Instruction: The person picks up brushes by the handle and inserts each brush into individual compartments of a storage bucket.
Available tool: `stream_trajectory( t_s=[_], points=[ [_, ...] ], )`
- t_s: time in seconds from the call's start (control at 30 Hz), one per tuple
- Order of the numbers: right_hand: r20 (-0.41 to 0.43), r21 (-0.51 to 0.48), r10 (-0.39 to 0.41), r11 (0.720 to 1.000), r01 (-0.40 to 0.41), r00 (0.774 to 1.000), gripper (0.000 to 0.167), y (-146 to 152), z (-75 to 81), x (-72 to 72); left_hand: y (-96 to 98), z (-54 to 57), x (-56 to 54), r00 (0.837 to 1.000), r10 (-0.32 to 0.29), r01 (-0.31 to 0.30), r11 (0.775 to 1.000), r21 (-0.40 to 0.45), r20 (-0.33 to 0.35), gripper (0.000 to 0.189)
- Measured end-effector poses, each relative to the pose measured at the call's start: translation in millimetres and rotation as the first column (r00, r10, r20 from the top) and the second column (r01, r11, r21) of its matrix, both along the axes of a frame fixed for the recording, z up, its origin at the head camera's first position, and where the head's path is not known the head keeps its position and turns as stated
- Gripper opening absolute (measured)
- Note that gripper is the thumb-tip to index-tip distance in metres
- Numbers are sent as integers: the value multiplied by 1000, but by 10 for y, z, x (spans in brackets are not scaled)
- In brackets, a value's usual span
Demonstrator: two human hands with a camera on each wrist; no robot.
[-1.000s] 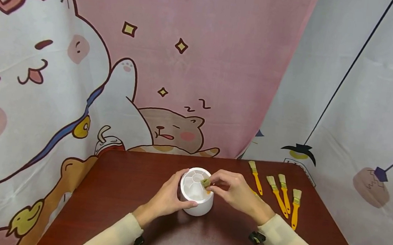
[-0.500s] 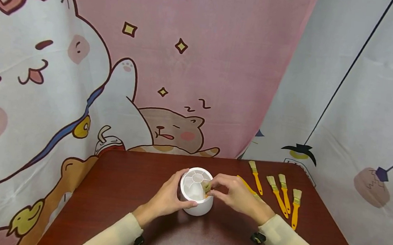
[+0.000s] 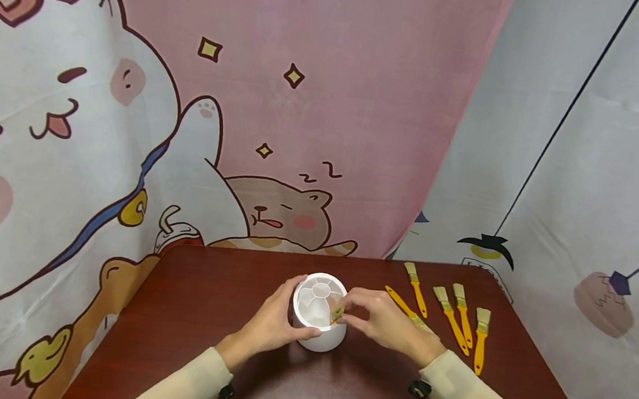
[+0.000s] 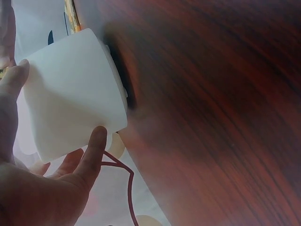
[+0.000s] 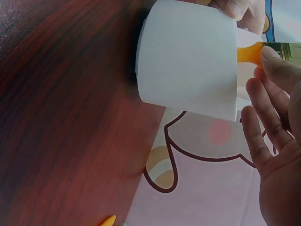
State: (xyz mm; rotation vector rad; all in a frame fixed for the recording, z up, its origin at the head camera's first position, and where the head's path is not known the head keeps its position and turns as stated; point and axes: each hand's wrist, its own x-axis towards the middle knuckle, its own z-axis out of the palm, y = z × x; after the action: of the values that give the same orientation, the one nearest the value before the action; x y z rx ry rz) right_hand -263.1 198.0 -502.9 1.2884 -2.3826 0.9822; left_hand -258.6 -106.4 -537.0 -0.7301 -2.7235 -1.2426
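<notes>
A white round holder (image 3: 322, 338) with several compartments under its rim stands on the table. My left hand (image 3: 272, 321) grips it from the left side, thumb at the front. At the holder's right rim, my right hand (image 3: 380, 316) pinches a paintbrush (image 3: 337, 313) near its metal band, between thumb and fingers. In the right wrist view the brush's yellow handle (image 5: 249, 53) points down into the holder, and the bristles face out of it. The handle's lower end is hidden inside the white wall.
On the right of the dark red table (image 3: 199, 303) lie several more yellow-handled paintbrushes, among them one brush (image 3: 481, 340) near the right edge. Another brush (image 3: 402, 302) lies just behind my right hand. A printed curtain (image 3: 363, 101) hangs behind the table.
The paintbrush has gone a little lower into the holder at its right side, and my right hand has shifted slightly down with it. My left hand and the holder have stayed put.
</notes>
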Motion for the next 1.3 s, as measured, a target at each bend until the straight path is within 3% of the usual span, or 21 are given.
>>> stream_trajectory(
  t_s=[0.5,0.8,1.07,1.3],
  points=[
    [-33,6,15,1000,-15,999,28,-25,-28,1,10,21,4,1000,1,-1,1000,1,5,124],
    [12,36,-14,999,13,1000,31,4,7,29,6,29,-1,1000,-1,1,1000,-19,12,124],
    [-32,-15,-4,1000,4,999,41,43,5,36,20,54,4,1000,-18,19,999,-46,19,126],
    [-57,-15,-50,999,49,997,39,123,-18,41,56,78,78,1000,28,-28,997,-65,-10,131]
  ],
)
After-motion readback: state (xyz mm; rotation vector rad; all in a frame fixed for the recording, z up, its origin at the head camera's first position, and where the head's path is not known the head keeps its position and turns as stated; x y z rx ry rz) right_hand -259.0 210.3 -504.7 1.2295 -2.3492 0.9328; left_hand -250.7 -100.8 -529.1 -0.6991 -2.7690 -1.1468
